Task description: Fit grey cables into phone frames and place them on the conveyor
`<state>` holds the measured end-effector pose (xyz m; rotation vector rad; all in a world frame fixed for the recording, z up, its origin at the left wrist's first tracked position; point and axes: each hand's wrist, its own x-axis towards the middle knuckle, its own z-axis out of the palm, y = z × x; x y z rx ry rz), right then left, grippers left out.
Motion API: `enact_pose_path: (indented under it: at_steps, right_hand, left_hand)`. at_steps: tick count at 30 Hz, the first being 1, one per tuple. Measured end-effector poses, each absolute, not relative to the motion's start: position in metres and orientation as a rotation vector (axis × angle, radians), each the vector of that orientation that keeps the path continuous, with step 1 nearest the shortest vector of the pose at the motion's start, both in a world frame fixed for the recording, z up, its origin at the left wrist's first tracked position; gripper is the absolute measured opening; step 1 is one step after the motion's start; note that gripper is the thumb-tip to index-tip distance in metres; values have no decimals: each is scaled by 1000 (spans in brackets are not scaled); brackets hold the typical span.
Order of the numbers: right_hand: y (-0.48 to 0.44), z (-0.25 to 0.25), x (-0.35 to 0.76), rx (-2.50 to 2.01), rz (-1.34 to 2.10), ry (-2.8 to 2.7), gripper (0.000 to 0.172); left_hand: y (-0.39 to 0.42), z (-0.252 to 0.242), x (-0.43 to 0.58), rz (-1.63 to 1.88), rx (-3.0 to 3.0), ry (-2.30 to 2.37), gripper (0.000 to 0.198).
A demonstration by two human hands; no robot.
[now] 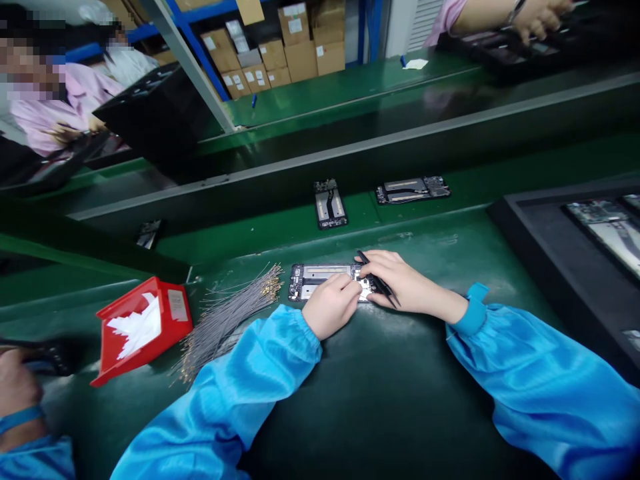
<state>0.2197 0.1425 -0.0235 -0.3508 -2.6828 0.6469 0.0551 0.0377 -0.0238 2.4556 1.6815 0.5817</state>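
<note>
left hand (331, 305) fingertips together over open phone (323, 271), pinch unclear; right hand (403, 279) pinching black tweezers (385, 289); grey cables (225, 320) at phone's eight o'clock.

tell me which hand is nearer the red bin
Left. The left hand is at the open phone, past the cables from the red bin; the right hand, holding tweezers, is farther right.

An electronics workshop, by its look an assembly line: a smooth green table (380, 407) carries opened flat black rectangular phones (315, 273), a bundle of gold-tipped thin grey cables (225, 320) and a red plastic bin (176, 310); beyond, pink-clad co-workers (85, 90) sit or stand near blue metal shelving (369, 33) holding brown cardboard boxes (301, 60)
</note>
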Motion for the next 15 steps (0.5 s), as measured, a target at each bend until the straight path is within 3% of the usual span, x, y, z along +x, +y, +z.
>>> enact_pose_path:
  at_steps: [15]
  right_hand:
    - [135,-20,217,-377,681,-2719,30]
  left_hand:
    - [26,-24,48,641,2418,1491,24]
